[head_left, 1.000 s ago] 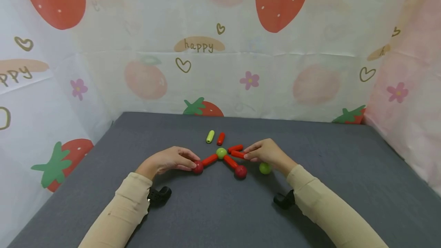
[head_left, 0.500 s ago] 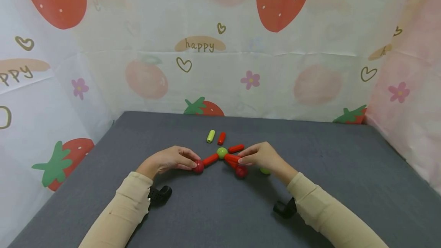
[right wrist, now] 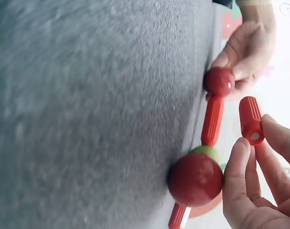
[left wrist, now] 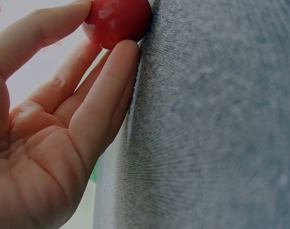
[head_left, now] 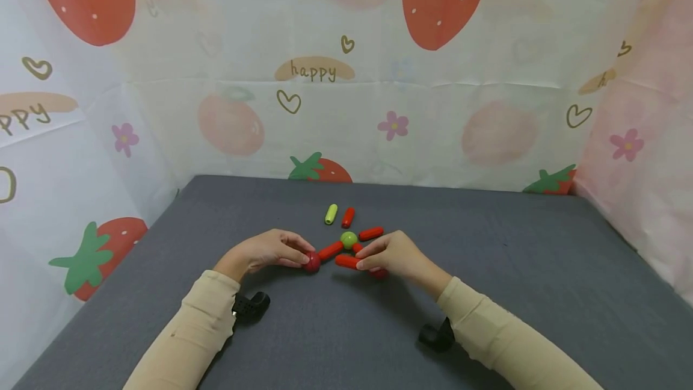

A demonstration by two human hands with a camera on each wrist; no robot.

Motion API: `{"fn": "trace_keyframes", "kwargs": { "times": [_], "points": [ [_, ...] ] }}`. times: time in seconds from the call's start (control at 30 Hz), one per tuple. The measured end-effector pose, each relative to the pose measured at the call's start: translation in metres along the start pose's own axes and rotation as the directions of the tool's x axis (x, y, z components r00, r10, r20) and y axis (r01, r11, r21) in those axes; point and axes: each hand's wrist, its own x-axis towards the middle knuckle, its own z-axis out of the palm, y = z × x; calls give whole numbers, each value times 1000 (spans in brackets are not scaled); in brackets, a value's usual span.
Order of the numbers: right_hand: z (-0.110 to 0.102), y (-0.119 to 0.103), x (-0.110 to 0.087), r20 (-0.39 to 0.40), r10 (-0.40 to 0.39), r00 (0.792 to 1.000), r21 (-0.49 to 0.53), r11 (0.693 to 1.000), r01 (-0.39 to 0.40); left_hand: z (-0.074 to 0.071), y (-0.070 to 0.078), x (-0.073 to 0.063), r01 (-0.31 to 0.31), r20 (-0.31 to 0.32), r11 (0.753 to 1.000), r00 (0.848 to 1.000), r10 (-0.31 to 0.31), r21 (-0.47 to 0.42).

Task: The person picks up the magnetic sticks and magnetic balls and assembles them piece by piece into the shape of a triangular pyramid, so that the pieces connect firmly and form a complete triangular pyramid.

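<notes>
My left hand holds a red ball between thumb and fingers, low over the grey table; the ball also shows in the left wrist view. From it a red rod runs to a green ball. Another red rod leads from the green ball towards a second red ball, both partly hidden by my right hand in the head view. Thumb and fingertips of that hand pinch a loose red rod, held apart from both red balls. A hole shows in its end.
Beyond the joined pieces lie a yellow-green rod, a red rod and one more red rod. The dark grey tabletop meets a printed curtain at the back and sides.
My right hand has carried its red rod leftward and nearer to me, past the green ball. A loose green ball beside that hand is now hidden. The left hand stays put.
</notes>
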Motion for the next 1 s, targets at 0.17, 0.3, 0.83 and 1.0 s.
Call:
{"fn": "trace_keyframes", "kwargs": {
  "times": [0.17,0.3,0.83,1.0],
  "points": [
    [9,-2,2,-10,-32,999,-42,999,32,0,0,0,9,-5,1000,1000,-9,-13],
    [16,-5,3,-19,-38,999,-71,997,37,0,0,1,10,-6,1000,1000,-10,-17],
    [36,-14,8,-56,-40,998,-135,990,32,0,-2,2,-3,-6,1000,1000,3,-15],
    [38,-16,11,-64,-28,998,-148,989,18,0,-2,2,-7,-3,1000,1000,7,-10]
  ]
}}
